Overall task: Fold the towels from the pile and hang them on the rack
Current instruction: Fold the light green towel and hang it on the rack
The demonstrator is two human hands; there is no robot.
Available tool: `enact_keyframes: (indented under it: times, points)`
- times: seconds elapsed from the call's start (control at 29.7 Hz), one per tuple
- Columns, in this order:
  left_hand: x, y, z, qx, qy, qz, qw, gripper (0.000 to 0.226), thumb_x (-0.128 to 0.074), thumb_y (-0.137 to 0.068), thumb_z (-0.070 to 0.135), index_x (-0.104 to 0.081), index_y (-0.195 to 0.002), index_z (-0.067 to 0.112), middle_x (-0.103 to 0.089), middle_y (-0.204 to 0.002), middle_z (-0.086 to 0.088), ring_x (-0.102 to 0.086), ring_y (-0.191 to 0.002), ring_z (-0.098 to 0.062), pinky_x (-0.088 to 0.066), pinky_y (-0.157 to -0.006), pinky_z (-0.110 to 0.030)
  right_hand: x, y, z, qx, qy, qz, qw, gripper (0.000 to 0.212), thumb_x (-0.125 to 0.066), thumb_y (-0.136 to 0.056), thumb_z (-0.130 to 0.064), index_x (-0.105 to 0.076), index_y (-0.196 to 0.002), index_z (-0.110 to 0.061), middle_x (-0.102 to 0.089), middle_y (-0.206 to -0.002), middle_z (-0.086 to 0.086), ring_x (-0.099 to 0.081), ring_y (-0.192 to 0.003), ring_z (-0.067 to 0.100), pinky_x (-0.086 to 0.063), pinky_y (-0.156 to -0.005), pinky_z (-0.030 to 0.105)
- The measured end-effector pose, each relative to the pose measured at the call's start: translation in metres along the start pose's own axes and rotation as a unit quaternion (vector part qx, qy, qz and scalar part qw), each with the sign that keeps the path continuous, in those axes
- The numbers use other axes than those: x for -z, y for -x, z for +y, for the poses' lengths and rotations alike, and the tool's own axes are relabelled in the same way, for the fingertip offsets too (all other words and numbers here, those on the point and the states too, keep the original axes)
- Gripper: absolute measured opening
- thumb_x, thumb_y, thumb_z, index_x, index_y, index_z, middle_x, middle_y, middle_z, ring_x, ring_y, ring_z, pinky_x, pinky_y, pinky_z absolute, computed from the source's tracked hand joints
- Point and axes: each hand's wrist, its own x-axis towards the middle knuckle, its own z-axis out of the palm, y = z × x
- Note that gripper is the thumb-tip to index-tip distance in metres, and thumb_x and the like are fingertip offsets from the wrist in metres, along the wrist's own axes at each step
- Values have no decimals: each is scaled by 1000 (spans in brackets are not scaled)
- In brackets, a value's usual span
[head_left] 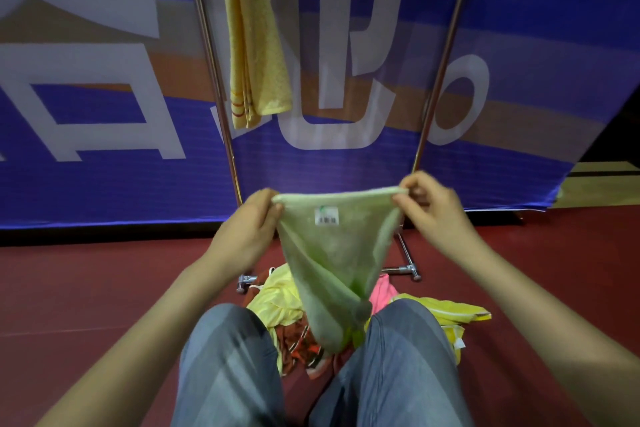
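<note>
Green terry towel (332,253) hangs triangular, pinched by both hands.

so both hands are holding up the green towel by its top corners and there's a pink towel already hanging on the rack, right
Not quite. The towel already hanging on the rack is yellow, not pink; the head view shows it draped near the rack's left post. The rest stands: the left hand and right hand hold the green towel up by its top corners.

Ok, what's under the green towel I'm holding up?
Under the green towel: the pile of yellow, pink and red-patterned towels on the floor. The towel and knees cover its middle.
</note>
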Motion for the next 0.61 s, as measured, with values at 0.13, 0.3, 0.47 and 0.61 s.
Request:
enact_keyframes:
  times: [0.13,0.3,0.47,0.61]
  points:
    - [24,-31,26,-38,43,80,995,13,-36,-96,16,-46,-90,10,-45,-76,5,-42,-68,-6,-33,-60,-27,24,-49,-44,61,-32,74,995,23,-61,-81,-13,-48,-73,-31,-51,-67,-12,-49,-62,-2,-40,-63,17]
    - [51,-54,42,-49,8,142,989,20,-35,-96,19,-49,-100,4,-50,-88,-7,-46,-80,-20,-37,-71,-34,44,-73,-68,104,-15,82,991,16,-62,-83,-13,-53,-78,-25,-54,-70,-15,-54,-62,-4,-43,-60,11]
    - [34,-36,23,17,-36,11,999,26,-35,-96,25,-51,-104,7,-56,-100,-10,-54,-95,-30,-45,-87,-49,26,-54,-37,15,-32,32,999,12,-63,-81,-6,-55,-78,-14,-58,-65,-8,-56,-53,-10,-44,-54,6]
    - [42,-33,24,13,17,21,1000,25,-36,-96,22,-52,-101,4,-56,-97,-10,-53,-90,-23,-43,-74,-30,23,-50,-44,16,-54,37,998,23,-64,-81,-8,-53,-70,-25,-61,-67,-7,-58,-55,-7,-48,-55,9]
